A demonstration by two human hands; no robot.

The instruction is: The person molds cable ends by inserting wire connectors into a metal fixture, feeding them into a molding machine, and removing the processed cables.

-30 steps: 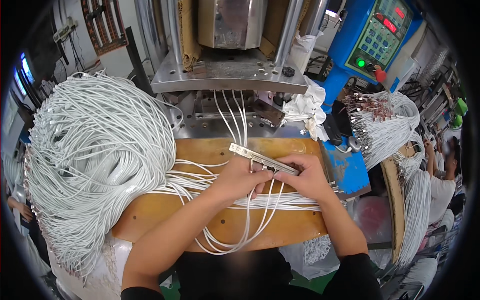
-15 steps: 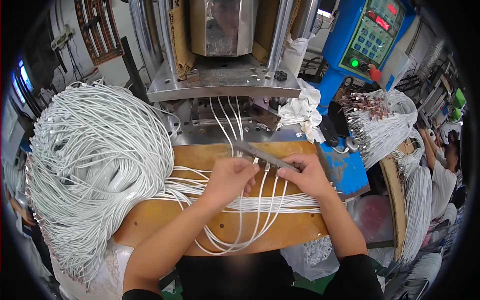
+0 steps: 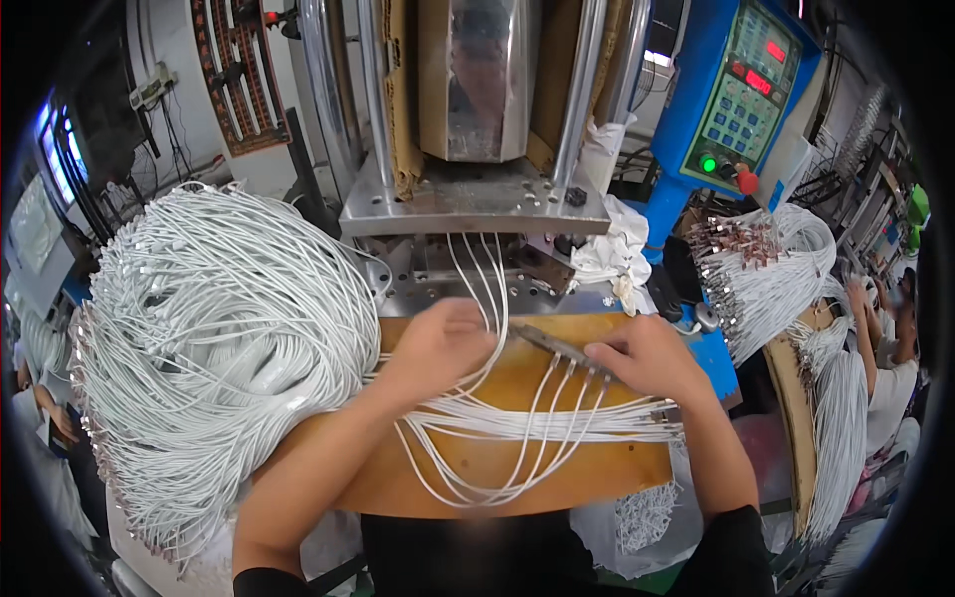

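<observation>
Gripping narrow metal bar (image 3: 549, 341) at its right end with right hand (image 3: 647, 358), over brown board (image 3: 607, 480) near its far edge. White cables (image 3: 487, 495) loop from bar toward near edge. Left hand (image 3: 443, 346) half-curled beside bar; can't tell if it's holding anything.

Red digits and small print around the press
Two displays (image 3: 759, 82) glow with red digits near the upper edge of the panel (image 3: 771, 124) on the blue control box (image 3: 679, 114); small legends mark the keys (image 3: 733, 121) below them, too small to read. A dark wall board (image 3: 242, 75) bears orange characters along its side edges, also too small to make out.
</observation>
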